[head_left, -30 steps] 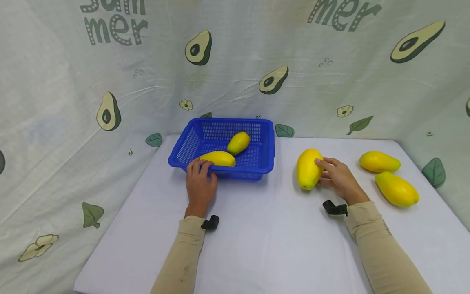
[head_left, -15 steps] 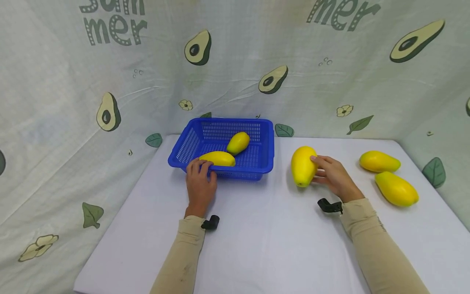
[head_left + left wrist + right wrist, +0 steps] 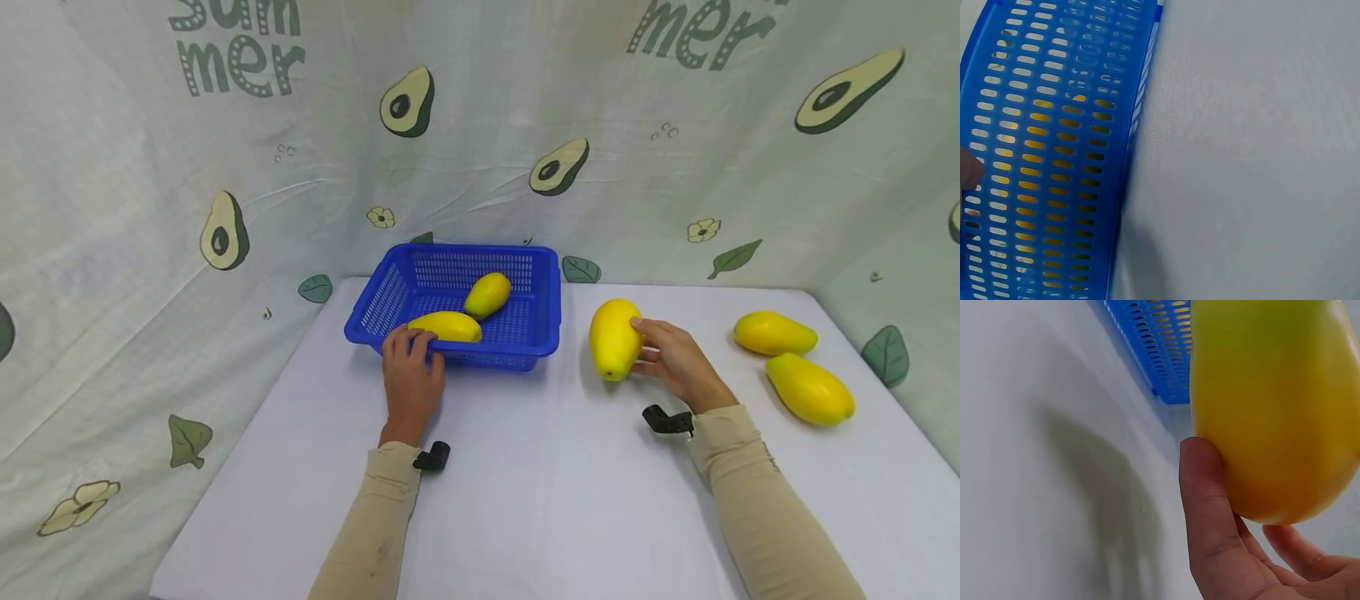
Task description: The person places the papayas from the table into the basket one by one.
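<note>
My right hand (image 3: 678, 360) grips a yellow papaya (image 3: 615, 340) by its right side, thumb on the near face and fingers behind. In the right wrist view the papaya (image 3: 1272, 419) looks raised, its shadow falling on the white cloth apart from it. Left of it stands a blue perforated basket (image 3: 517, 348). My left hand (image 3: 411, 379) holds the basket's front rim, fingertips curled over it and thumb on the outside. Inside the basket lie two yellow fruits, a front one (image 3: 450, 325) near those fingers and a greenish-yellow one (image 3: 487, 296) behind.
Two more yellow papayas, a rear one (image 3: 775, 333) and a nearer one (image 3: 810, 389), lie on the table (image 3: 540, 500) right of my right hand. A printed cloth backdrop (image 3: 480, 100) rises behind the basket and along both sides.
My right hand has carried the papaya a short way left, closer to the basket; that motion slows in the last half second. The left hand and basket stay put.
</note>
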Tool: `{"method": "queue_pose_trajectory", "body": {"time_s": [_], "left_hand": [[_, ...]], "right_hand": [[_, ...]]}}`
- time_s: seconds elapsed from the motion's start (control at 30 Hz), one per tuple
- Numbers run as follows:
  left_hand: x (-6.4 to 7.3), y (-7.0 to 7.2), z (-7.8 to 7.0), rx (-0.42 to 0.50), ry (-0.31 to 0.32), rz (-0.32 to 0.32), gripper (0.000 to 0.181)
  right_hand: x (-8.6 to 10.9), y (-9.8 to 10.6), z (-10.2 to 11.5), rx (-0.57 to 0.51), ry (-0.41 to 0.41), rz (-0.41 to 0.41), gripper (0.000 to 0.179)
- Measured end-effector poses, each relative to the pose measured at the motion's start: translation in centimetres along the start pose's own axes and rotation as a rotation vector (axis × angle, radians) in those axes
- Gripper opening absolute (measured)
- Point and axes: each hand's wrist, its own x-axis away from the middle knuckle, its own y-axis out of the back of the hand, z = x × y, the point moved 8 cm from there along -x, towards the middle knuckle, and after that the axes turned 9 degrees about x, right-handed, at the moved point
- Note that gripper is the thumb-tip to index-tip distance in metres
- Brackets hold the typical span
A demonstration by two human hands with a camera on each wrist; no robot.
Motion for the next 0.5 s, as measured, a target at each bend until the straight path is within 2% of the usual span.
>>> {"method": "queue_pose_trajectory", "body": {"time_s": [0.17,0.5], "left_hand": [[0.0,-0.2,0.0,0.002,-0.002,-0.001,0.025],[0.0,-0.2,0.2,0.002,0.018,0.006,0.026]], "right_hand": [[0.0,-0.2,0.5,-0.014,0.008,0.011,0.092],[-0.3,-0.9,3.0,-0.062,0.027,0.008,0.089]]}}
